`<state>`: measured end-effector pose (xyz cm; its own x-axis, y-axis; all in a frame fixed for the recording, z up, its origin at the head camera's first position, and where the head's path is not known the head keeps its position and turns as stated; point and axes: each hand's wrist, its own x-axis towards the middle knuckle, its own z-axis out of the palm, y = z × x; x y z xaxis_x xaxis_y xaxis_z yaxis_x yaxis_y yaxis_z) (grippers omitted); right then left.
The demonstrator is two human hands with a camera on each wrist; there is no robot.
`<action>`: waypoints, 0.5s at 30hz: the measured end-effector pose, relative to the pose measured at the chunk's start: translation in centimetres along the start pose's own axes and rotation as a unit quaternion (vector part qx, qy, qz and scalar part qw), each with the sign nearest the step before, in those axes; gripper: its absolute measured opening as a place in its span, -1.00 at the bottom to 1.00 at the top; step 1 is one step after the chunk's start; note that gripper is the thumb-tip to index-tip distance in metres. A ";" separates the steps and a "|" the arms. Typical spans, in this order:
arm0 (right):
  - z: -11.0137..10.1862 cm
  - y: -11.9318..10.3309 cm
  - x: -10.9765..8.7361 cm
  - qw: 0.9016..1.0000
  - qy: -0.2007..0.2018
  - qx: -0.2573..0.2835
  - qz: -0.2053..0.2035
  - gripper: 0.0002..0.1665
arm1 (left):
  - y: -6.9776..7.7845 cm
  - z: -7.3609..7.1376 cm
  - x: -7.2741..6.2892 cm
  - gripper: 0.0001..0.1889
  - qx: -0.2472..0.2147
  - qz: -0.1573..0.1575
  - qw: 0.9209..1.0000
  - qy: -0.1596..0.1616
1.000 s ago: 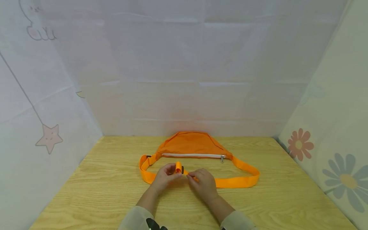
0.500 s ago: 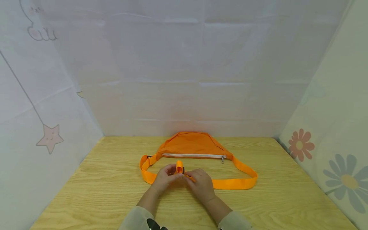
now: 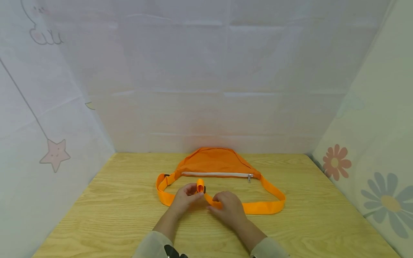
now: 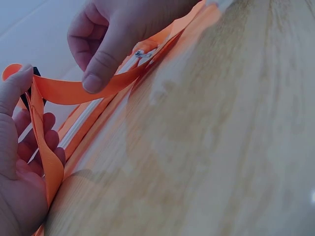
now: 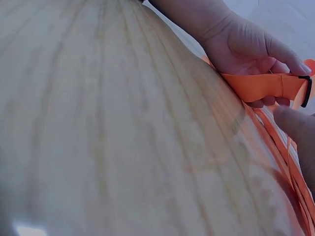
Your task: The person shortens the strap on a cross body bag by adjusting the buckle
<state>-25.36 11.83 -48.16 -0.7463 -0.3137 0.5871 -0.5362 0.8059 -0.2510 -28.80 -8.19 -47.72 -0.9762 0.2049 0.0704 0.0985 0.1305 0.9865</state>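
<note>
An orange waist bag (image 3: 216, 162) lies at the back of the table, its strap (image 3: 262, 208) looping toward me. My left hand (image 3: 183, 199) pinches the strap at a black slider buckle (image 5: 307, 91), thumb against the webbing. A small loop of strap (image 3: 200, 185) stands up above those fingertips. Just right of the buckle is my right hand (image 3: 231, 210), its thumb and forefinger apart with the strap passing between them. In the left wrist view the right thumb (image 4: 93, 82) overlaps the webbing, while the other fingers curl loosely above it.
A white zipper (image 3: 216, 174) with a metal pull (image 3: 249, 178) runs along the bag's near edge. Another black slider (image 3: 166, 175) sits on the strap at left. Printed cloth walls (image 3: 206, 79) border the wooden table (image 3: 113, 215) at the back and sides.
My right hand first came in to the buckle, then drew back right with its thumb and forefinger parting. The strap's right bend shifted inward. My left hand stays in place.
</note>
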 end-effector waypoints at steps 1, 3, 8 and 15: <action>0.0 0.0 0.0 1.000 -0.001 -0.004 -0.002 -0.74 | 0.0 0.0 0.0 -0.57 -0.001 -0.001 1.000 0.001; 0.2 0.1 0.0 1.000 0.007 -0.015 -0.008 -0.81 | 0.1 0.0 0.1 -0.57 -0.002 -0.003 1.000 0.003; 0.6 0.2 0.2 0.997 0.064 -0.033 -0.031 -0.87 | 0.4 0.0 -0.1 -0.57 -0.011 -0.011 1.000 0.009; 1.2 -0.3 0.7 0.990 0.121 -0.033 -0.059 -0.85 | 0.1 0.0 -0.1 -0.58 -0.020 -0.002 1.000 0.001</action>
<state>-26.21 10.76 -48.63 -0.5592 -0.2845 0.7787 -0.5814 0.8042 -0.1237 -28.71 -8.21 -47.58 -0.9769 0.2033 0.0660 0.0864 0.0932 0.9919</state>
